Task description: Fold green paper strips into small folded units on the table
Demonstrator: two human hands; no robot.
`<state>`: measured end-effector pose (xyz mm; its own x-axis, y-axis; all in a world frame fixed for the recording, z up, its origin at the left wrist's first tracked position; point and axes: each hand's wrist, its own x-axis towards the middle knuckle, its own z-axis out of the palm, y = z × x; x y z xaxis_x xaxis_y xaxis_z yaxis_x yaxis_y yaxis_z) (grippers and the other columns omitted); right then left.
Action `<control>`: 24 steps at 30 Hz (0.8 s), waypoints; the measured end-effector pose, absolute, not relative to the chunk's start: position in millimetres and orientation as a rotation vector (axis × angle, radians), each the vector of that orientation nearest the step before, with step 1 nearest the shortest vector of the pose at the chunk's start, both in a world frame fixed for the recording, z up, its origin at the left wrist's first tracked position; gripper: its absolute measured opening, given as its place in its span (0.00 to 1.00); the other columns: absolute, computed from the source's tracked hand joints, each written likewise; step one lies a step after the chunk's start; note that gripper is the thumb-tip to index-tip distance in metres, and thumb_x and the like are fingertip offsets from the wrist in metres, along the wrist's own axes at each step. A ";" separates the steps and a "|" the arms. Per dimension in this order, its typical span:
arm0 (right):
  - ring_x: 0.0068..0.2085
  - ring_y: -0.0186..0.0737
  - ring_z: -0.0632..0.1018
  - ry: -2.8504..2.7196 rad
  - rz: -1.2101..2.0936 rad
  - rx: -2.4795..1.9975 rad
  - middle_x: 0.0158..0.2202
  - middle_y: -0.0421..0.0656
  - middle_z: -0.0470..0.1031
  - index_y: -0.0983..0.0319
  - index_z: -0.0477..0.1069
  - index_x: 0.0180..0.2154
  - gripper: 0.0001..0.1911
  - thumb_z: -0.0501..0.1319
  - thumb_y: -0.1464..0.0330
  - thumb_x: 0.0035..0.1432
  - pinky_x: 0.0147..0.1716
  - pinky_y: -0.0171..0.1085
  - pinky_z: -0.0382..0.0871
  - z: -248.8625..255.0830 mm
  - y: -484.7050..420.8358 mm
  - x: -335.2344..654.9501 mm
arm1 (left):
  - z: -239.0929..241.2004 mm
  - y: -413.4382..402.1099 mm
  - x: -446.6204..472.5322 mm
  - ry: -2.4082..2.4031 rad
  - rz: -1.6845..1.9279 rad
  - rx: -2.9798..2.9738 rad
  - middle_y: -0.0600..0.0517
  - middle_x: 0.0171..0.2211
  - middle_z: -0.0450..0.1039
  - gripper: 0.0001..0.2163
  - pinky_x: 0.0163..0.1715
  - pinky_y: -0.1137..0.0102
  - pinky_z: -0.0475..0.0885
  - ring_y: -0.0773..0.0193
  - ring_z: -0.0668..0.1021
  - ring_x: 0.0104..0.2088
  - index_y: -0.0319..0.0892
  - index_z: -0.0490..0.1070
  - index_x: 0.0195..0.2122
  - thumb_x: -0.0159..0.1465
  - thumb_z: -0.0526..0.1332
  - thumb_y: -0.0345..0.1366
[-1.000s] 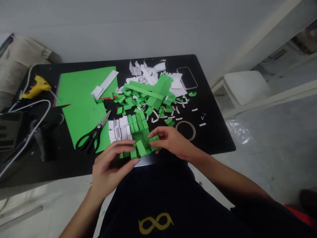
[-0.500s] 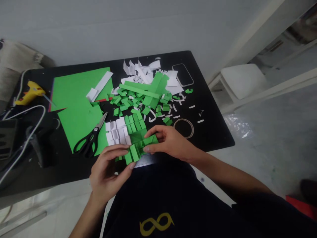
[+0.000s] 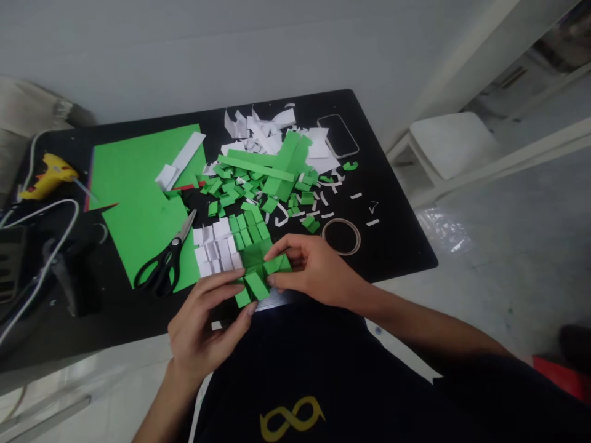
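Between my two hands is a folded green paper strip (image 3: 257, 284) with raised pleats, held near the table's front edge. My left hand (image 3: 203, 317) pinches its left end between thumb and fingers. On its right end, my right hand (image 3: 310, 266) closes with thumb and fingertips. Just behind the strip lie rows of folded white paper (image 3: 217, 249) and folded green paper (image 3: 249, 227), side by side; my hands partly cover them. Black-handled scissors (image 3: 170, 249) rest to the left, blades pointing away from me.
Green sheets (image 3: 143, 227) carry a white strip (image 3: 184, 160) at left. Beyond my hands is a pile of green and white paper scraps (image 3: 268, 166). A yellow glue gun (image 3: 50, 177) with a cable is far left. A tape ring (image 3: 341, 237) and a phone-shaped outline (image 3: 338, 135) lie right.
The pleats of the green strip sit differently between my hands, with the left part pressed closer together. Both hands keep their hold; the whole view has shifted slightly.
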<state>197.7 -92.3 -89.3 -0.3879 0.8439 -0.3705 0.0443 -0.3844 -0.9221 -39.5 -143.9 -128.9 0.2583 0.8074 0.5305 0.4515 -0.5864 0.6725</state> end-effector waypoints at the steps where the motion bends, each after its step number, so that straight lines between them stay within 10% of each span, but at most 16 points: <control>1: 0.33 0.39 0.84 -1.271 1.819 -1.251 0.30 0.39 0.83 0.61 0.79 0.43 0.14 0.75 0.72 0.54 0.36 0.37 0.77 -89.1 -92.8 197.7 | -128.4 -143.7 -39.2 1.140 1.252 2.151 0.42 0.53 0.82 0.20 0.50 0.59 0.80 0.53 0.84 0.52 0.40 0.76 0.52 0.60 0.74 0.20; 24: 0.32 0.38 0.83 -1.327 1.791 -1.207 0.30 0.39 0.82 0.60 0.80 0.44 0.13 0.73 0.71 0.56 0.33 0.36 0.75 -83.7 -96.6 197.9 | -127.8 -139.1 -38.3 1.097 1.226 2.325 0.42 0.52 0.82 0.23 0.48 0.56 0.80 0.51 0.85 0.50 0.42 0.78 0.57 0.61 0.73 0.22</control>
